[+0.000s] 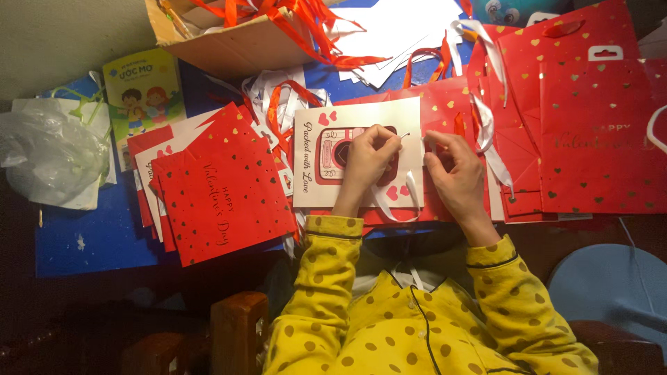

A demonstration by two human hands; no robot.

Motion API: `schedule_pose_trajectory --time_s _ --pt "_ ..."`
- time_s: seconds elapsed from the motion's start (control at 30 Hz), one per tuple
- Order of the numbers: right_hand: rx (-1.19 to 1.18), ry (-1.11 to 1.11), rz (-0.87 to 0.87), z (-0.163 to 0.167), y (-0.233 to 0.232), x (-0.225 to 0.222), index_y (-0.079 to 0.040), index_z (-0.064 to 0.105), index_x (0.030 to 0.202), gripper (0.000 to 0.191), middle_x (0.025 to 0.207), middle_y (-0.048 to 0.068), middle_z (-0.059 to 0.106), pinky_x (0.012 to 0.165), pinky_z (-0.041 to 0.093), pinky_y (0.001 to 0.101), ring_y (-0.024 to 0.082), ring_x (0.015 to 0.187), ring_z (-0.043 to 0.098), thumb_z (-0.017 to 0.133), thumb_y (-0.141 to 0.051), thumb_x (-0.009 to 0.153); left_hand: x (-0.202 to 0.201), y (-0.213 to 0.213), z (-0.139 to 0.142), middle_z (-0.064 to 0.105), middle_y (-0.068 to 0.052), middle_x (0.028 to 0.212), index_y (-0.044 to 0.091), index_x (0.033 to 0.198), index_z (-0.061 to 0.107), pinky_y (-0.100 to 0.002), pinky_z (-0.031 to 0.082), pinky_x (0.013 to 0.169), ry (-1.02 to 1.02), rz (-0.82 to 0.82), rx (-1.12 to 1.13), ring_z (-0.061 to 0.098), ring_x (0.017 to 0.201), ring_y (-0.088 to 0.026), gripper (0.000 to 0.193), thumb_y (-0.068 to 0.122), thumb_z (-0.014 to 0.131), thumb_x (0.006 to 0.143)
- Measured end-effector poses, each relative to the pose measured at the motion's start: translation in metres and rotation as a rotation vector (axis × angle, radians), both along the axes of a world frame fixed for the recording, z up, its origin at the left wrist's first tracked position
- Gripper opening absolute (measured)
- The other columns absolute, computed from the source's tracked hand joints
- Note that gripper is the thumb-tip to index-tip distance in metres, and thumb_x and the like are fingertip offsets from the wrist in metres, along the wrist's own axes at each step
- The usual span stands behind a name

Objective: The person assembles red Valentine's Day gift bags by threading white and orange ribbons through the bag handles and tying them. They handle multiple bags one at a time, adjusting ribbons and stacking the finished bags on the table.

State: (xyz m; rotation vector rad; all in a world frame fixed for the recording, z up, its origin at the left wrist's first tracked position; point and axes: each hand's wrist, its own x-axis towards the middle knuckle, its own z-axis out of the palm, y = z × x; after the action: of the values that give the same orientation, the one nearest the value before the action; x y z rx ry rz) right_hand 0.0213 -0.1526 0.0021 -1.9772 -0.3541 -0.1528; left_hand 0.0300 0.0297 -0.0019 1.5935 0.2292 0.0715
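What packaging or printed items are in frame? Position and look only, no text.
White gift bag: centre, flat under the left hand; pink camera picture, red hearts.
Red gift bags: left stack, flat, gold hearts.
Red gift bags with hang tab: right stack, beyond the right hand; gold hearts, white ribbon handles.
Booklet: upper left, green-yellow cover with cartoon children.
Cardboard box: top, brown, holding red ribbons.

Gift bag with camera print (358,156) lies flat at table centre, under left hand (368,156); right hand (455,170) just right of it. Stack of flat bags (222,191) left of centre. More flat bags (590,132) right. Cardboard box (229,42) with ribbons (292,17) at far side. Booklet (142,97) far left, plastic bag (52,156) beside it.
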Motion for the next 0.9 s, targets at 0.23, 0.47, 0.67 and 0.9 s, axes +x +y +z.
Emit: schedule_pose_trajectory --time_s 0.23,0.47,0.67,0.9 --pt "0.251 0.229 0.051 -0.006 0.008 0.003 -0.004 0.065 0.134 0.035 0.116 0.006 0.073 0.088 0.053 0.0249 0.010 0.102 0.067 0.062 0.001 0.099 -0.001 0.005 0.002 0.064 -0.001 0.068 0.003 0.084 0.064 -0.022 0.045 0.042 0.125 -0.037 -0.181 0.057 0.051 -0.004 0.019 0.017 0.075 0.090" --pt "0.347 0.199 0.201 -0.005 0.007 0.011 0.001 0.049 0.145 0.049 0.142 0.014 0.062 0.107 0.052 0.0295 0.017 0.133 0.060 0.052 0.009 0.096 0.000 0.004 -0.006 0.065 0.000 0.068 0.003 0.084 0.065 -0.022 0.044 0.042 0.094 -0.017 -0.096 0.057 0.049 -0.004 0.017 0.017 0.073 0.090" --pt "0.429 0.252 0.261 -0.001 0.009 0.011 0.000 0.043 0.149 0.054 0.148 0.015 0.058 0.110 0.050 0.0305 0.017 0.136 0.057 0.050 0.008 0.096 0.001 0.004 -0.011 0.065 0.001 0.068 0.003 0.085 0.065 -0.021 0.042 0.043 0.076 0.002 -0.076 0.054 0.051 -0.003 0.016 0.016 0.072 0.091" --pt "0.273 0.381 0.304 0.000 0.002 0.016 0.001 0.052 0.147 0.052 0.136 0.013 0.063 0.099 0.051 0.0309 0.017 0.119 0.061 0.055 0.003 0.095 -0.007 0.003 -0.008 0.064 0.002 0.077 0.003 0.095 0.068 -0.018 0.040 0.044 0.087 0.018 -0.279 0.050 0.053 -0.001 0.017 0.020 0.071 0.096"
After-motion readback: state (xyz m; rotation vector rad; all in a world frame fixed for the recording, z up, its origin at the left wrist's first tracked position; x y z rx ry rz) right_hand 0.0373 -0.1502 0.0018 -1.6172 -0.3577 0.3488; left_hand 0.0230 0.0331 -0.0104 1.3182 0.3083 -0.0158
